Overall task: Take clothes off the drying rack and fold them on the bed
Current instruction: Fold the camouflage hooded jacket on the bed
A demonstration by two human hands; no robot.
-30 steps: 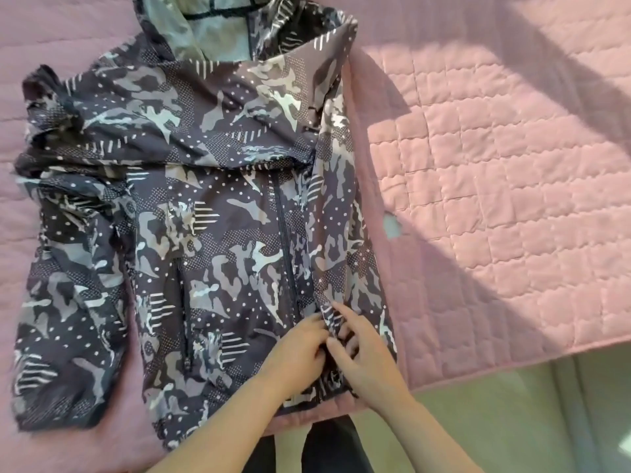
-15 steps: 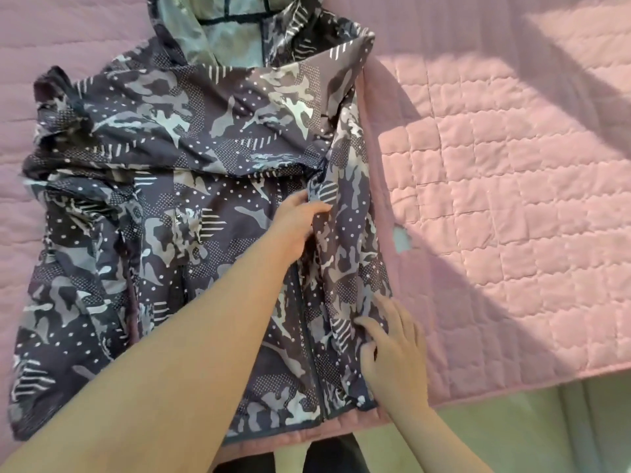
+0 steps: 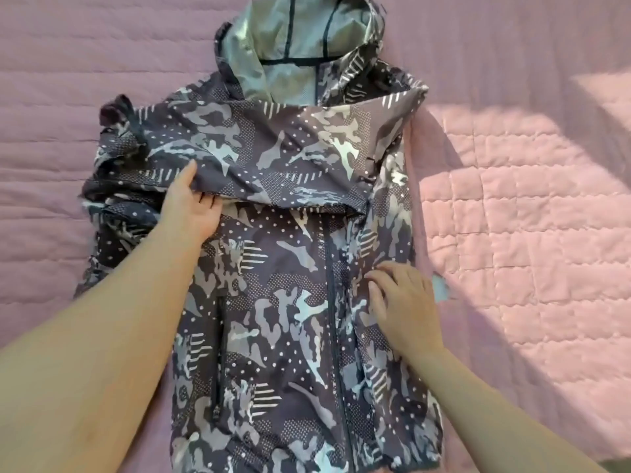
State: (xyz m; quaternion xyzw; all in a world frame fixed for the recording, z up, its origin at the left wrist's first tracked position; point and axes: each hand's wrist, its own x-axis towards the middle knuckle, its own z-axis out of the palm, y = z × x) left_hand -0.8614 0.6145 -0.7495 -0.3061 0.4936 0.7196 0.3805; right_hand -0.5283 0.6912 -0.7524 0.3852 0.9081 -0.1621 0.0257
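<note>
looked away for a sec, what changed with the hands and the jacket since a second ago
The left hand left the hem, moved up and left, and now grips the folded sleeve's edge. The right hand slid up the front and presses flat. The jacket stays zipped on the pink quilt.

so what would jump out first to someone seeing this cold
A dark camouflage-print hooded jacket fills the middle, spread front-up on a pink quilted bedspread, with its grey-lined hood at the top. The left hand grips the sleeve folded across the chest, while the right hand lies flat right of the zip. Sunlight brightens the bedspread on the right.
</note>
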